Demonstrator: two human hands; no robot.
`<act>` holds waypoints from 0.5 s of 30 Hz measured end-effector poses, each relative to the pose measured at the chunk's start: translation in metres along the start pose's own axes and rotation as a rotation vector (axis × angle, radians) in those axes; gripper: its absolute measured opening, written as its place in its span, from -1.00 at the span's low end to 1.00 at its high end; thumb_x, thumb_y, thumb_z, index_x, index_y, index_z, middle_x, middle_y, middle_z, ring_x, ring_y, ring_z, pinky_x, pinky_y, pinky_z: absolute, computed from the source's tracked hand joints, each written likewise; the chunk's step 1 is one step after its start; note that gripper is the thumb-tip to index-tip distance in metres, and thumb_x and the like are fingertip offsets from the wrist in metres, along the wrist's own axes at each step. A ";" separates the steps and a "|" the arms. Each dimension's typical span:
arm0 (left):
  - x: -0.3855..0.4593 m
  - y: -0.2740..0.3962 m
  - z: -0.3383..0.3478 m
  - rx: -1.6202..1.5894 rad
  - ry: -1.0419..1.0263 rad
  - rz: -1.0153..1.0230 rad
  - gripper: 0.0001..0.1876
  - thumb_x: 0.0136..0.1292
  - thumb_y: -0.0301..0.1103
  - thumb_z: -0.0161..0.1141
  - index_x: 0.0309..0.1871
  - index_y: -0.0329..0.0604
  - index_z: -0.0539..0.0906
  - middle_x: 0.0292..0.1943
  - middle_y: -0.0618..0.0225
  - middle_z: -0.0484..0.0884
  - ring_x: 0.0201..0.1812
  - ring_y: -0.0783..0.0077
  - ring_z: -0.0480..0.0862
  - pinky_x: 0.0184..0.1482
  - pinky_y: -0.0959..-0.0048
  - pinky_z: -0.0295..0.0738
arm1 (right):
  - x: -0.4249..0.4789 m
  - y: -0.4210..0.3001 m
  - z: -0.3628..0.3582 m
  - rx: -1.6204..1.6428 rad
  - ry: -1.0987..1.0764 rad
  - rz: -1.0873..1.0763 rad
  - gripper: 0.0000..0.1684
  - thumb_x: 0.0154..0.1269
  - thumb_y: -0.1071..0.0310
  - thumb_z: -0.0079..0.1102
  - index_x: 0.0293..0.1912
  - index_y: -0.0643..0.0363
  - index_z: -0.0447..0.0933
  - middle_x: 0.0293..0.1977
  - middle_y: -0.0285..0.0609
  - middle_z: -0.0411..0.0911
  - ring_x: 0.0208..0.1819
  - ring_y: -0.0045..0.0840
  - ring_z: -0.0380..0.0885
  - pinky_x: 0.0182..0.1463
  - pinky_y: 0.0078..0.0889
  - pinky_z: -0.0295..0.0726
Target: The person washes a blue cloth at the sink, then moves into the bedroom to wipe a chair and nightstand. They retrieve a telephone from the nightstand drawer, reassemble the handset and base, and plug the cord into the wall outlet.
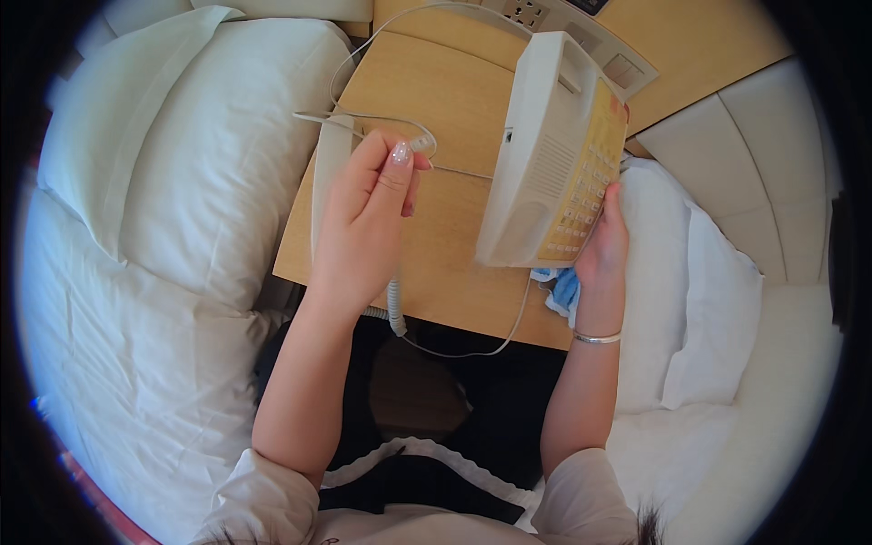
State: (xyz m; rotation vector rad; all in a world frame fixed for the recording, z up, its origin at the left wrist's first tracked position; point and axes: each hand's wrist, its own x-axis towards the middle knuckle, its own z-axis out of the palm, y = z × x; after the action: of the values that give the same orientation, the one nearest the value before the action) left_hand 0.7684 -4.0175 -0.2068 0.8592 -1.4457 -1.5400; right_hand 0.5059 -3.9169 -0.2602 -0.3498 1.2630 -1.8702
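Note:
My left hand [371, 204] pinches the clear plug [422, 142] of a thin phone cord between thumb and finger, above a wooden nightstand [449, 225]. In my right hand [608, 238] is the body of a white corded telephone [531, 157], tipped on its side so that its underside faces left and its keypad faces right. A small socket [508, 135] shows on its side, apart from the plug. The white handset [330, 157] lies at the nightstand's left side, partly hidden by my left hand. A coiled cord [394, 306] hangs over the front edge.
Beds with white pillows [225, 150] stand on both sides. Wall sockets [523, 12] and switches [625, 68] are behind the nightstand. A crumpled blue and white item [564, 289] lies under the telephone near my right wrist. A thin cord [477, 354] loops below the front edge.

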 end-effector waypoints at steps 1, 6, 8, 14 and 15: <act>0.001 -0.004 0.000 -0.076 -0.026 -0.027 -0.79 0.53 -0.31 -0.08 -0.14 -0.19 0.53 -0.45 0.55 0.35 -0.40 0.65 0.28 -0.25 0.58 0.27 | 0.001 0.002 0.004 0.001 0.035 0.011 -0.42 0.58 0.00 -0.21 0.34 0.20 0.27 0.25 -0.17 0.44 0.23 -0.48 0.44 0.26 -0.35 0.46; 0.005 -0.010 -0.002 -0.398 0.250 -0.197 -0.77 0.52 -0.29 -0.07 -0.06 -0.19 0.57 -0.43 0.54 0.36 -0.36 0.67 0.32 -0.18 0.54 0.32 | 0.015 0.007 0.008 -0.040 0.167 0.070 -0.46 0.59 0.03 -0.23 0.33 0.18 0.27 0.24 -0.16 0.43 0.20 -0.46 0.47 0.21 -0.31 0.53; 0.006 -0.016 -0.008 -0.456 0.313 -0.259 -0.80 0.52 -0.29 -0.06 -0.06 -0.16 0.56 -0.31 0.52 0.44 -0.33 0.64 0.36 -0.21 0.59 0.31 | 0.016 0.007 0.018 -0.031 0.215 0.105 -0.48 0.60 0.06 -0.24 0.32 0.18 0.28 0.25 -0.15 0.42 0.20 -0.43 0.48 0.19 -0.28 0.56; 0.003 -0.022 -0.005 -0.416 0.176 -0.299 -0.69 0.50 -0.37 -0.07 0.19 -0.27 0.53 -0.36 0.50 0.42 -0.35 0.65 0.35 -0.23 0.64 0.30 | 0.025 0.023 0.016 0.109 0.264 0.026 -0.48 0.61 0.06 -0.30 0.34 0.17 0.24 0.26 -0.06 0.40 0.22 -0.38 0.48 0.19 -0.20 0.57; 0.003 -0.022 -0.003 -0.423 0.155 -0.311 -0.69 0.50 -0.37 -0.06 0.18 -0.28 0.53 -0.35 0.50 0.43 -0.35 0.65 0.35 -0.23 0.63 0.30 | 0.028 0.024 0.013 0.119 0.241 -0.004 -0.49 0.61 0.09 -0.28 0.34 0.18 0.23 0.26 -0.06 0.40 0.21 -0.38 0.48 0.20 -0.20 0.57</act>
State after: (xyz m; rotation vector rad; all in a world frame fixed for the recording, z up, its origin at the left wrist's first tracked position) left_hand 0.7677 -4.0218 -0.2289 0.9457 -0.8565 -1.8745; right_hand 0.5088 -3.9501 -0.2808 -0.0638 1.3000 -2.0267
